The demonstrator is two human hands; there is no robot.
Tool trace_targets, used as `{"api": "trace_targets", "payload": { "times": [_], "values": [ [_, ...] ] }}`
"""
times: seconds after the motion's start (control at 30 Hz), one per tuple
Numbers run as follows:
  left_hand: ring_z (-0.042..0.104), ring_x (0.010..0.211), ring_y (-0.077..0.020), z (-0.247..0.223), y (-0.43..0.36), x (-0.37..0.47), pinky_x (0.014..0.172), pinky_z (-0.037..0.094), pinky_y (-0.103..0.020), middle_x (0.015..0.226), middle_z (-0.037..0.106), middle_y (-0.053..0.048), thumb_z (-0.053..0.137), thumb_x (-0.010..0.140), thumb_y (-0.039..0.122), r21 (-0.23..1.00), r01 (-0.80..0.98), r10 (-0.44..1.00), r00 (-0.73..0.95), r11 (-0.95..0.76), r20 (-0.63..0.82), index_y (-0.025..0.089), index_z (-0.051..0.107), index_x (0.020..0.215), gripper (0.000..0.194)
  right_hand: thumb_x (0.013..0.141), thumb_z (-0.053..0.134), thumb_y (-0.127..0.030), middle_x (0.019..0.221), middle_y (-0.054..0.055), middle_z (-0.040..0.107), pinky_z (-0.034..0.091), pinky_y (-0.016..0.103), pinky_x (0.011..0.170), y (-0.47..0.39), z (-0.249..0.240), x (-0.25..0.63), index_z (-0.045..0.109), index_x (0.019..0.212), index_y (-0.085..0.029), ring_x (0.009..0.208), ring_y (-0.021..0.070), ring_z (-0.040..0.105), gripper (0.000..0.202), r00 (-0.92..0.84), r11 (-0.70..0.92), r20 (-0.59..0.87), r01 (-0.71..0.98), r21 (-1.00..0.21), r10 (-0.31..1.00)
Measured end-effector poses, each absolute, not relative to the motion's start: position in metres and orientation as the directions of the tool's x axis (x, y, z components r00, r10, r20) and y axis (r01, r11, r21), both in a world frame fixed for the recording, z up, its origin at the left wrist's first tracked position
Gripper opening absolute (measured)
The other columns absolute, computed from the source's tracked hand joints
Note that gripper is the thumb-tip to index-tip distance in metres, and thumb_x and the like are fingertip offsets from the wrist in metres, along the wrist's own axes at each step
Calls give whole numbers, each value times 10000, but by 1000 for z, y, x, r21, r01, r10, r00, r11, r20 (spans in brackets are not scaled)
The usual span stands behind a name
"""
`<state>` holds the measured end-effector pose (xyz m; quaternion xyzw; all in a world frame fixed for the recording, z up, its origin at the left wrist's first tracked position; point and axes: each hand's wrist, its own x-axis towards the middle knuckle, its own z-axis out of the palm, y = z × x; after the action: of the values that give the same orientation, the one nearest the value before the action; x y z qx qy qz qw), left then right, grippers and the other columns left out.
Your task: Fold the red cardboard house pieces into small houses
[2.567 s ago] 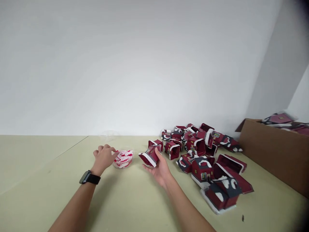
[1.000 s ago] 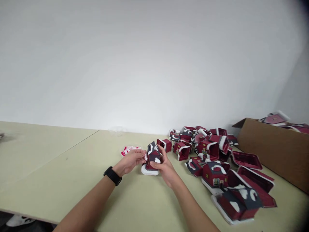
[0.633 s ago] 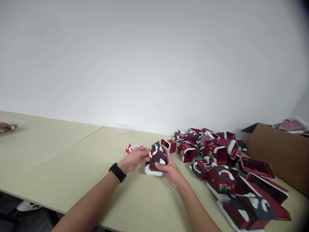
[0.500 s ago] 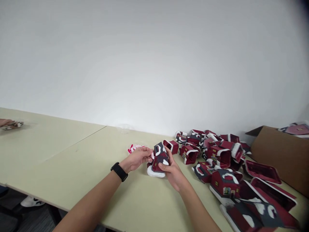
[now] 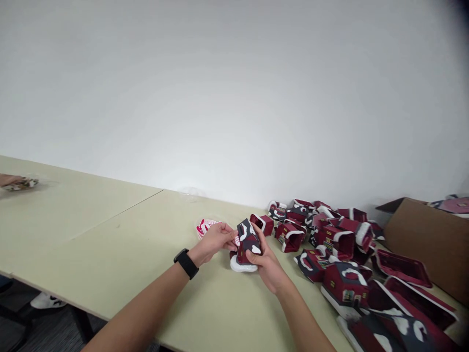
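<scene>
My right hand [image 5: 266, 264] is wrapped round a small toy house [image 5: 247, 247] with dark red walls, a dark grey roof and white snow-like trim. It is held tilted just above the table, its white base lowest. On the house's left side, my left hand [image 5: 216, 241] pinches a small red-and-white striped piece [image 5: 237, 240] against the wall. Fingers hide most of that piece. Behind the left hand lies a small pile of similar red-and-white striped pieces [image 5: 205, 226], partly covered by the hand. A black watch [image 5: 186, 264] is on my left wrist.
Several more red toy houses [image 5: 333, 239] lie heaped on the right of the table [image 5: 120, 254]. A cardboard box [image 5: 425, 244] stands behind them. Clear plastic [image 5: 189, 191] lies near the wall. At the far left is another person's hand [image 5: 7, 180] by a patterned bundle [image 5: 24, 184].
The view has shifted slightly. Both hands still hold the house and the striped piece together, with only a small shift of the fingers.
</scene>
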<state>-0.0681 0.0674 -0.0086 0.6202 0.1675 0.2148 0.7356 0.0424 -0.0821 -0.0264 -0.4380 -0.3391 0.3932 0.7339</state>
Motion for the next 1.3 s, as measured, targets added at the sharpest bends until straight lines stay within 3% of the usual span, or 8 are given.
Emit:
{"api": "trace_targets", "payload": {
  "times": [0.13, 0.23, 0.33, 0.4, 0.63, 0.87, 1.1, 1.3],
  "values": [
    [612, 530, -123, -8, 67, -67, 515, 460, -231, 658, 669, -11, 788, 679, 689, 989, -109, 556, 819, -98, 145, 174, 556, 808, 579, 621, 947, -342, 1353, 50, 669, 495, 383, 986, -85, -26, 48, 453, 1487, -359, 1166, 265, 655, 997, 435, 277, 86, -397, -875, 896],
    [637, 727, -121, -3, 67, -70, 637, 482, -221, 863, 716, -47, 817, 707, 609, 944, -187, 593, 740, -272, 317, 163, 652, 913, 518, 645, 912, -506, 1291, 80, 708, 482, 433, 1037, -87, -27, 48, 636, 1311, -274, 1181, 292, 653, 757, 365, 235, 40, -509, -828, 930],
    [660, 924, -154, 3, 61, -75, 794, 525, -257, 1176, 706, -81, 776, 768, 602, 960, -248, 465, 840, -129, 280, 205, 666, 1183, 585, 651, 826, -700, 1233, 114, 733, 482, 513, 1036, -89, -25, 46, 720, 1161, -231, 1181, 339, 654, 701, 218, 150, 23, -589, -794, 976],
    [665, 929, -161, 4, 57, -76, 819, 528, -274, 1212, 700, -90, 713, 818, 629, 970, -243, 360, 905, 5, 225, 201, 645, 1252, 613, 649, 796, -746, 1225, 117, 736, 490, 544, 1015, -90, -22, 44, 732, 1146, -240, 1185, 356, 652, 712, 168, 115, 18, -592, -798, 986],
    [637, 854, -145, -5, 60, -72, 762, 512, -248, 1045, 704, -53, 701, 851, 571, 962, -258, 492, 829, -83, 265, 191, 620, 1124, 476, 758, 755, -700, 1216, 106, 731, 521, 448, 971, -86, -14, 48, 726, 1151, -219, 1148, 313, 666, 621, 389, 137, 9, -303, -943, 921],
    [640, 880, -151, -7, 51, -66, 805, 516, -244, 977, 688, -39, 790, 792, 443, 925, -257, 504, 781, -279, 369, 190, 608, 1037, 397, 668, 926, -433, 1267, 77, 707, 536, 391, 968, -80, -19, 48, 630, 1289, -250, 1092, 267, 682, 711, 517, 274, 220, -29, -961, 827],
    [675, 905, -177, 2, 43, -70, 775, 546, -253, 1018, 707, -51, 797, 780, 447, 925, -201, 530, 772, -322, 352, 202, 596, 1062, 424, 659, 929, -446, 1286, 73, 695, 507, 368, 1008, -83, -17, 50, 630, 1276, -243, 1157, 259, 650, 715, 495, 297, 208, -106, -949, 844],
    [700, 1022, -208, 10, 47, -75, 869, 578, -300, 1168, 710, -80, 801, 791, 467, 959, -205, 395, 878, -198, 269, 236, 561, 1264, 578, 641, 930, -433, 1119, 60, 745, 502, 384, 976, -82, -13, 47, 676, 1178, -237, 1076, 264, 670, 626, 525, 339, 199, -184, -923, 828]
  ]
}}
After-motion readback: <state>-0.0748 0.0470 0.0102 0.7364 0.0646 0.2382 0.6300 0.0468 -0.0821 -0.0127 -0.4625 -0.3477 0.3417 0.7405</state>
